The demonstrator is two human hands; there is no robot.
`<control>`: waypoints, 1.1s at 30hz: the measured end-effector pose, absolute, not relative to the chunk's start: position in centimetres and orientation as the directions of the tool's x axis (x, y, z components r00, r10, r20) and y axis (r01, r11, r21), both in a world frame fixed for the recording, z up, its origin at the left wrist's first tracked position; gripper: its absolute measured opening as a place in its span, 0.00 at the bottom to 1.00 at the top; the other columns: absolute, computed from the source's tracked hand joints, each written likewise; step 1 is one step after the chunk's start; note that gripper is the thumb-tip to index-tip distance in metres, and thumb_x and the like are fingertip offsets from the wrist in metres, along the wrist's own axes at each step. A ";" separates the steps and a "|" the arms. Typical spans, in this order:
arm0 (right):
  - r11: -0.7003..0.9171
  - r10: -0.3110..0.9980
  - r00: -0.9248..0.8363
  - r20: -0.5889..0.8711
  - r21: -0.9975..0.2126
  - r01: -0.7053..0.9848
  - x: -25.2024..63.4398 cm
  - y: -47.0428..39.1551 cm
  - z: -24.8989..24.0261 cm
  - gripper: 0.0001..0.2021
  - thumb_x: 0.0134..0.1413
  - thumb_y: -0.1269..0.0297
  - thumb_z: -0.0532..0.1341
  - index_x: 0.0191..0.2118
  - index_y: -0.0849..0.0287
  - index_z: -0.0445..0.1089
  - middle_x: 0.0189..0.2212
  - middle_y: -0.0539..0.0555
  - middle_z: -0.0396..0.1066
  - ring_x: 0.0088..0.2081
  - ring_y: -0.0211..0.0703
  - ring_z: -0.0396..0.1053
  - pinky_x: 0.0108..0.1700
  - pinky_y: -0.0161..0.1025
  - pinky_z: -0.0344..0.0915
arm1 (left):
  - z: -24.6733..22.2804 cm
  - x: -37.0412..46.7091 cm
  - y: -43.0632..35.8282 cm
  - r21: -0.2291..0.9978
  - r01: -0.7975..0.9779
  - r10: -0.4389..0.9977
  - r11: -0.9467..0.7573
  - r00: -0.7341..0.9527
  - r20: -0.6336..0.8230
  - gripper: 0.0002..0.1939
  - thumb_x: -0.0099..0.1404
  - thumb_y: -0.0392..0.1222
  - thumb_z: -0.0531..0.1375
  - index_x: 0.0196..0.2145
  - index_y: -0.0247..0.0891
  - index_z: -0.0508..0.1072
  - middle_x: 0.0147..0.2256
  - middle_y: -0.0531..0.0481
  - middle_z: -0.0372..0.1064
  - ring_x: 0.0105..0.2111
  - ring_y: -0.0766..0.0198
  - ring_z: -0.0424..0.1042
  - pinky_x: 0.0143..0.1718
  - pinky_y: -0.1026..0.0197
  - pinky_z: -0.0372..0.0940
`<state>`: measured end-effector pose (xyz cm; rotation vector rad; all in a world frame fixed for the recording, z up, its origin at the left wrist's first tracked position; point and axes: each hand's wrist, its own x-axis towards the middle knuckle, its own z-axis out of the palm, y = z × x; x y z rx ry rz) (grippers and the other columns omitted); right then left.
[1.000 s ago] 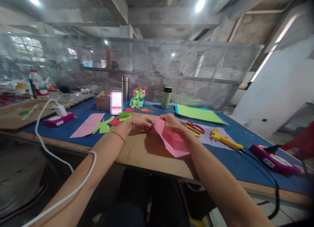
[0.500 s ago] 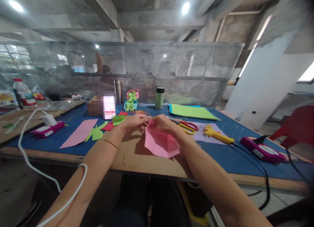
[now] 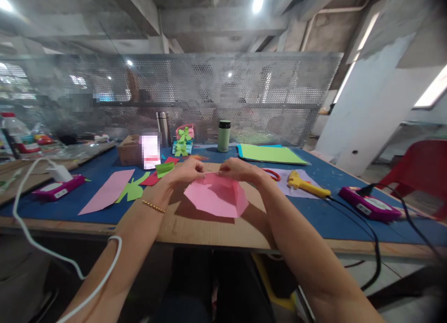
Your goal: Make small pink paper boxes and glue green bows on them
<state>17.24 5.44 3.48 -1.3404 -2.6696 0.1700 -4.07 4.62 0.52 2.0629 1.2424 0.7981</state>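
A creased sheet of pink paper (image 3: 214, 199) is raised over a brown cardboard mat (image 3: 206, 233). My left hand (image 3: 190, 170) pinches its far edge on the left. Fingers of my right hand (image 3: 235, 169) are closed on the same edge, a short way to the right. Between the hands the edge runs nearly straight, and the right side of the paper is folded up. Red-handled scissors (image 3: 272, 175) lie beyond my right wrist, partly hidden by it. Left of my left forearm are a flat pink strip (image 3: 108, 190) and a green paper cutout (image 3: 132, 188).
On the blue table (image 3: 335, 230) are a yellow glue gun (image 3: 307, 185) with a black cord, and a purple power strip (image 3: 368, 204). Another purple strip (image 3: 58, 188) lies left. Behind stand a green tumbler (image 3: 224, 136), a steel flask (image 3: 163, 129) and green sheets (image 3: 272, 154). A white cable crosses my left forearm.
My hands have moved apart along the paper's edge. The pink paper has spread wider and shifted left between them. The camera view has turned slightly right.
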 end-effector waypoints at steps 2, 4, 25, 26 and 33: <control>0.582 0.811 -0.578 0.087 -0.212 0.785 18.3 5.9 3.6 0.13 0.56 0.61 0.59 0.28 0.62 0.77 0.23 0.51 0.70 0.26 0.36 0.62 0.27 0.34 0.51 | 0.5 -4.4 4.8 0.739 0.556 0.906 -0.380 0.384 0.178 0.07 0.48 0.36 0.62 0.16 0.37 0.67 0.17 0.56 0.57 0.21 0.70 0.53 0.23 0.63 0.46; 0.573 0.817 -0.570 0.087 -0.239 0.784 18.7 6.1 3.4 0.10 0.52 0.63 0.62 0.27 0.62 0.77 0.22 0.50 0.70 0.26 0.36 0.62 0.26 0.34 0.51 | 0.4 -4.6 5.0 0.735 0.566 0.908 -0.374 0.387 0.164 0.06 0.46 0.36 0.62 0.16 0.37 0.68 0.17 0.57 0.58 0.21 0.70 0.55 0.23 0.64 0.46; 0.640 0.755 -0.651 0.071 -0.292 0.710 18.2 6.0 3.1 0.07 0.49 0.69 0.64 0.33 0.60 0.81 0.27 0.51 0.77 0.28 0.36 0.68 0.29 0.31 0.57 | 0.6 -4.5 4.4 0.691 0.599 0.886 -0.405 0.443 0.135 0.07 0.50 0.40 0.62 0.20 0.37 0.78 0.17 0.55 0.63 0.21 0.69 0.55 0.23 0.63 0.44; 0.626 0.767 -0.638 0.070 -0.303 0.719 18.4 6.0 3.2 0.07 0.48 0.69 0.65 0.32 0.60 0.80 0.27 0.50 0.77 0.28 0.36 0.68 0.29 0.31 0.57 | 0.5 -4.5 4.5 0.690 0.603 0.890 -0.400 0.436 0.135 0.06 0.50 0.39 0.62 0.21 0.37 0.79 0.18 0.55 0.64 0.22 0.68 0.56 0.23 0.63 0.45; 0.643 0.761 -0.641 0.099 -0.244 0.726 18.3 5.8 3.1 0.05 0.44 0.66 0.68 0.30 0.59 0.79 0.26 0.50 0.75 0.27 0.36 0.67 0.28 0.32 0.55 | 1.0 -4.0 3.6 0.687 0.606 0.892 -0.400 0.429 0.141 0.08 0.51 0.39 0.62 0.17 0.37 0.75 0.15 0.56 0.58 0.21 0.69 0.52 0.24 0.63 0.46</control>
